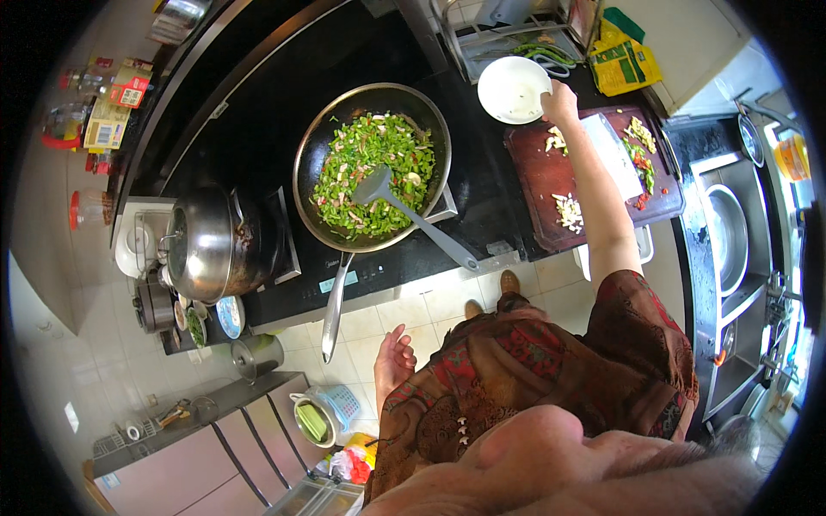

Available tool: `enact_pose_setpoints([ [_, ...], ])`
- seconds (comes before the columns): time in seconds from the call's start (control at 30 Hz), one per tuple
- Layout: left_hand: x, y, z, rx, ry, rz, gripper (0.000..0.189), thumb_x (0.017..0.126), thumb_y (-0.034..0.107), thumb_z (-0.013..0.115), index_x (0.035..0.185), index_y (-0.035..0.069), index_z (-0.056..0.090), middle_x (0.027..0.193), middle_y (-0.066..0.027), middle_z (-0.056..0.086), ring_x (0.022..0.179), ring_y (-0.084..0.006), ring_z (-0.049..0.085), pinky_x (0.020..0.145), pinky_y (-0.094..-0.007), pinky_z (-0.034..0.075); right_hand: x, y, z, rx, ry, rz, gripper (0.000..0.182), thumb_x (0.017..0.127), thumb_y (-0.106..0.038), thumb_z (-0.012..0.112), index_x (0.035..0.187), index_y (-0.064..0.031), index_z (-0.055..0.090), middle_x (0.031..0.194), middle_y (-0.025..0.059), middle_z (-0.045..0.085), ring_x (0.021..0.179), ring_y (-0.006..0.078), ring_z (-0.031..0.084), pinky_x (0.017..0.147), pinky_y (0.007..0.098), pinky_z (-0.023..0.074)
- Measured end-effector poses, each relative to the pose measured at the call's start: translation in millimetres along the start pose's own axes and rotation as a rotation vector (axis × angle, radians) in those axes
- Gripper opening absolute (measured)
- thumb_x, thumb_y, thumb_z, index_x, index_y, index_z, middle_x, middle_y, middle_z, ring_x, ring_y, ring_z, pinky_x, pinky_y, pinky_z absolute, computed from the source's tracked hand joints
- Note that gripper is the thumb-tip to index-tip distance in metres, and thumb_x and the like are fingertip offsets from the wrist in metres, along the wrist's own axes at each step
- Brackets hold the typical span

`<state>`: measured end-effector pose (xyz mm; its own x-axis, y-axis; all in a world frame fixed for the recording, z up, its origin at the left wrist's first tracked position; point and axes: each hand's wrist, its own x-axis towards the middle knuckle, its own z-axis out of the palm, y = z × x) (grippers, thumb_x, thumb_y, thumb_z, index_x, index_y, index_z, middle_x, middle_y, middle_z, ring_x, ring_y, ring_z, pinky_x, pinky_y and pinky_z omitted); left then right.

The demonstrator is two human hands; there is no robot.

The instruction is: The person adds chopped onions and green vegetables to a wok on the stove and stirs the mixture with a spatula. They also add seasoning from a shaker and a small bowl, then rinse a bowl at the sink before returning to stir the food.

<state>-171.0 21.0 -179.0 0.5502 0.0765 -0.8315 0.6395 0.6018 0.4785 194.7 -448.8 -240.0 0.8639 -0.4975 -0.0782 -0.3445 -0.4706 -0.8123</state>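
My right hand [560, 103] grips the rim of a white bowl [510, 90], nearly empty with small specks inside, beside the upper left of a dark red cutting board [539, 193]. On the board lie a cleaver's broad blade [610, 155], partly behind my forearm, and small heaps of chopped pale and red-green pieces. My left hand [395, 358] hangs below the counter edge with curled fingers and holds nothing. A wok [302, 187] on the cooktop contains chopped green vegetables [361, 148] with pinkish bits. A grey spatula [426, 226] rests in it, its handle across the rim.
The wok's handle [334, 316] juts past the counter edge. A lidded steel pot [206, 245] stands left of the wok. A rack with a tray [477, 55] and a yellow packet [624, 68] are at the back; a sink with a steel basin [728, 238] is right.
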Motion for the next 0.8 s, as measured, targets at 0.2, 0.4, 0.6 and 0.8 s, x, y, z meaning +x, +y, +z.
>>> enact_pose_setpoints([
  [0.2, 10, 4, 6, 0.149, -0.145, 0.036, 0.039, 0.095, 0.035, 0.053, 0.122, 0.007, 0.055, 0.086, -0.0011, 0.060, 0.059, -0.0100, 0.049, 0.050, -0.0229, 0.039, -96, 11, -49, 0.125, 0.016, -0.191, 0.021, 0.079, -0.010, 0.050, 0.092, 0.0036, 0.061, 0.071, 0.0204, 0.064, 0.053, 0.0275, 0.064, 0.055, 0.0384, 0.0512],
  [0.4, 19, -1, 27, 0.392, -0.401, 0.038, 0.040, 0.097, 0.033, 0.051, 0.121, 0.002, 0.054, 0.091, -0.0055, 0.062, 0.059, -0.0101, 0.051, 0.049, -0.0228, 0.038, -288, 30, -112, 0.389, -0.169, 0.062, 0.017, 0.084, -0.008, 0.049, 0.091, 0.0034, 0.061, 0.060, 0.0041, 0.056, 0.044, 0.0115, 0.054, 0.037, 0.0258, 0.0418],
  [0.6, 11, -30, 91, 0.630, -0.878, -0.066, 0.050, 0.097, 0.036, 0.051, 0.128, -0.003, 0.047, 0.102, -0.0115, 0.063, 0.078, -0.0146, 0.062, 0.061, -0.0254, 0.051, -413, 46, -146, 0.326, -0.193, 0.220, 0.020, 0.085, -0.010, 0.048, 0.094, 0.0043, 0.060, 0.061, 0.0026, 0.056, 0.043, 0.0085, 0.052, 0.038, 0.0235, 0.0398],
  [0.8, -18, -77, 169, 0.791, -1.244, 0.005, 0.070, 0.092, 0.042, 0.057, 0.142, 0.002, 0.029, 0.135, -0.0127, 0.045, 0.120, -0.0244, 0.049, 0.089, -0.0428, 0.050, -450, 33, -203, 0.339, -0.109, 0.225, 0.023, 0.084, -0.005, 0.045, 0.098, 0.0054, 0.060, 0.068, 0.0091, 0.061, 0.048, 0.0147, 0.057, 0.045, 0.0292, 0.0470],
])
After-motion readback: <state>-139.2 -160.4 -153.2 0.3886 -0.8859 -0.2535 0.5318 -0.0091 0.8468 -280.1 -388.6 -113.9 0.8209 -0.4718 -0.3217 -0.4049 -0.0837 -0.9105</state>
